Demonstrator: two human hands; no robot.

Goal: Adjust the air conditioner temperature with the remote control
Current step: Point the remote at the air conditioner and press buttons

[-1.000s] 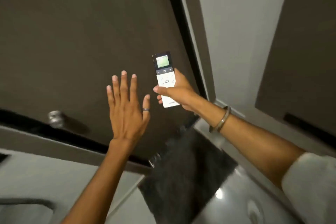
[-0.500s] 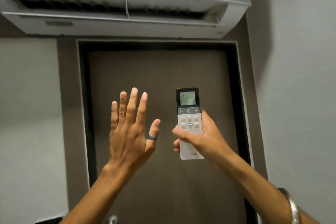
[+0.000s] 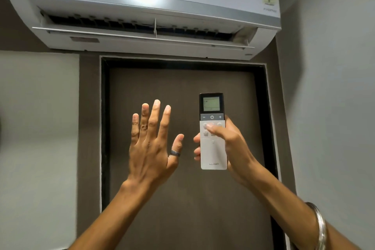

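A slim white plastic remote (image 3: pixel 213 148) with a dark screen stands upright in the right hand (image 3: pixel 231 146), thumb across its round buttons, below a glossy white air conditioner (image 3: pixel 142 6) (vent flap open). The left hand (image 3: pixel 152 148) is spread flat, holding nothing, before a matte brown door (image 3: pixel 182 199).

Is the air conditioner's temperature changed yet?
Done: the right hand holds the remote, aimed up at the air conditioner. In hand: the thumb rests on the round buttons. Left: pressing plus or minus; the screen is unreadable. The left hand is empty.
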